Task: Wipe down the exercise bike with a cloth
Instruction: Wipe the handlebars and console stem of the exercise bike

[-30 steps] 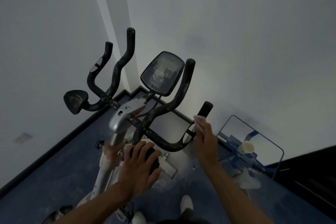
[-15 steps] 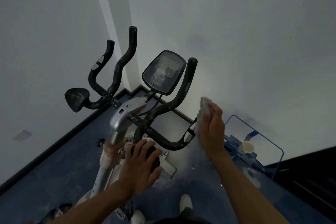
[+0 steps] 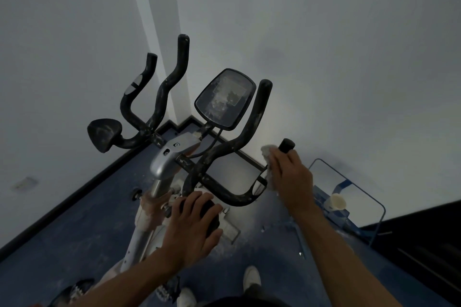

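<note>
2 hands work on the bike, which stands in a corner on the blue floor. Right hand holds the cloth wrapped around the right bar, just below its black tip. Left hand rests over a black knob, fingers curled on it. A dusty console sits between the handlebars.

The console sits between the handlebars, with a cup on the floor to the right.
</note>
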